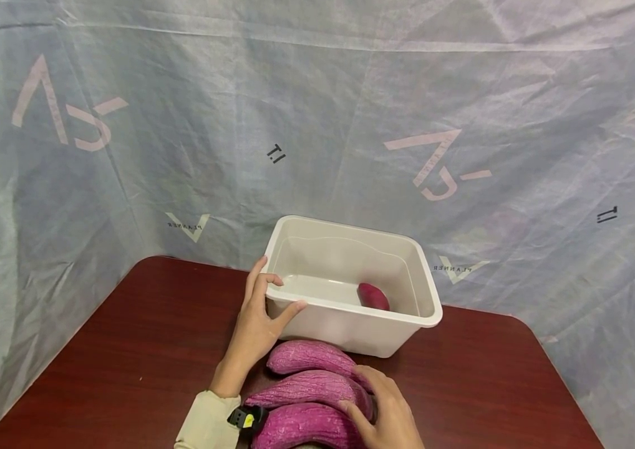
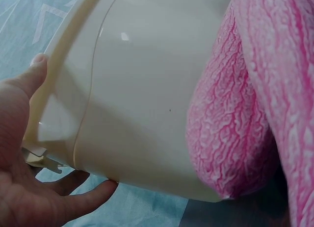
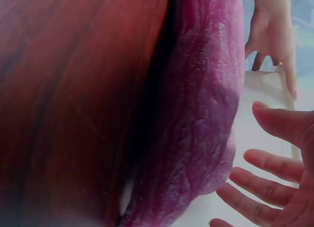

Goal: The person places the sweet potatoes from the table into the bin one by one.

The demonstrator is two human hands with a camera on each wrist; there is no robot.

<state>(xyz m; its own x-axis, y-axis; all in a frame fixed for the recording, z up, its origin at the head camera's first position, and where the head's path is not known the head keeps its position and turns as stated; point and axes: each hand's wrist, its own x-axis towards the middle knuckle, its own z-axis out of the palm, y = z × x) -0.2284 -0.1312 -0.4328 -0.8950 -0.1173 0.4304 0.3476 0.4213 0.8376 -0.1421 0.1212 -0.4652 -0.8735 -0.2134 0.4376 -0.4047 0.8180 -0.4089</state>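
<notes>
My left hand (image 1: 256,327) grips the left front corner of a white plastic bin (image 1: 345,327), its thumb at the front wall and fingers about the rim. Three long, wrinkled purple sweet potatoes lie one behind another before the bin: a far one (image 1: 306,357), a middle one (image 1: 312,385) and a near one (image 1: 306,424). My right hand (image 1: 387,411) is at their right ends, fingers spread and thumb apart, overlapping the far and middle ones. In the right wrist view its fingertips (image 3: 235,190) are right beside one's end. A smaller dark-red sweet potato (image 1: 373,297) lies inside the bin at the right.
The dark red wooden table (image 1: 143,349) has rounded far corners. Grey-blue printed sheeting (image 1: 317,125) hangs behind and at both sides of it. A black band device (image 1: 247,416) sits on the left wrist, over a cream sleeve (image 1: 208,421), against the near sweet potato's left end.
</notes>
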